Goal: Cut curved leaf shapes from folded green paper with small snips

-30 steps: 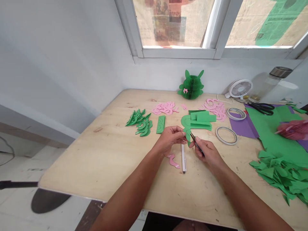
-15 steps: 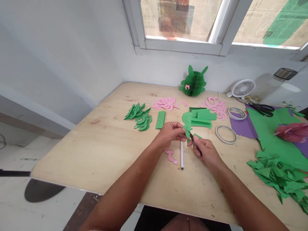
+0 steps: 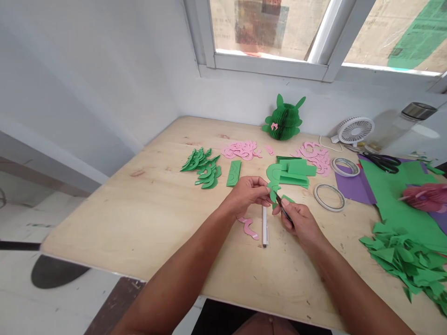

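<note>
My left hand (image 3: 254, 191) pinches a small curved piece of green paper (image 3: 274, 191) between thumb and fingers. Closed around a pair of small dark scissors (image 3: 283, 209), my right hand (image 3: 296, 217) holds the blades against the right edge of that paper. Below the hands, a white pen (image 3: 265, 228) and a pink curved paper cutout (image 3: 249, 229) lie on the wooden table (image 3: 157, 228). Just behind the hands are folded green paper strips (image 3: 296, 172). Left of them lies a green strip with drawn curves (image 3: 233, 173).
Green cutouts (image 3: 209, 174) and pink cutouts (image 3: 240, 150) lie further back. A green honeycomb paper figure (image 3: 284, 122) stands by the wall. To the right are tape rolls (image 3: 329, 208), a white fan (image 3: 355, 130), black scissors (image 3: 382, 161), a glass bottle (image 3: 401, 128) and green scraps (image 3: 401, 256).
The camera view has shifted slightly. Both hands keep nearly the same place, with the scissors still at the edge of the green paper.
</note>
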`<state>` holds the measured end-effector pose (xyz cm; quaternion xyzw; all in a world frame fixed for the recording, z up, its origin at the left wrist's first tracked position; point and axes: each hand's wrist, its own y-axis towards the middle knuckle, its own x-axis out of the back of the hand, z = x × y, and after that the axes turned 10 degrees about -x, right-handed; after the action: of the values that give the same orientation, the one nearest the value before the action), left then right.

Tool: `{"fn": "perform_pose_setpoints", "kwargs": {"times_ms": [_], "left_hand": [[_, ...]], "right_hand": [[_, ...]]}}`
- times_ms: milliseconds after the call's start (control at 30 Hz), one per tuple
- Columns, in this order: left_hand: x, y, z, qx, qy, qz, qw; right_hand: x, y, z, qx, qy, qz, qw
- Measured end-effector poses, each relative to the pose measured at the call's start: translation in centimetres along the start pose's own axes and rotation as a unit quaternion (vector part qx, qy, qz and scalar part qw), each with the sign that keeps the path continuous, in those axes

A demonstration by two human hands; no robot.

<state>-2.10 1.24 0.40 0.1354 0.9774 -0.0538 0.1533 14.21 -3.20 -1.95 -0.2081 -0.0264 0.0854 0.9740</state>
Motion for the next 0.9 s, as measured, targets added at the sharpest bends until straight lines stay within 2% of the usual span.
{"fn": "perform_pose_setpoints", "kwargs": {"times_ms": [900], "left_hand": [[0.21, -0.01, -0.38, -0.002, 0.003, 0.01, 1.0]], "right_hand": [[-0.07, -0.03, -0.05, 0.005, -0.01, 0.005, 1.0]]}}
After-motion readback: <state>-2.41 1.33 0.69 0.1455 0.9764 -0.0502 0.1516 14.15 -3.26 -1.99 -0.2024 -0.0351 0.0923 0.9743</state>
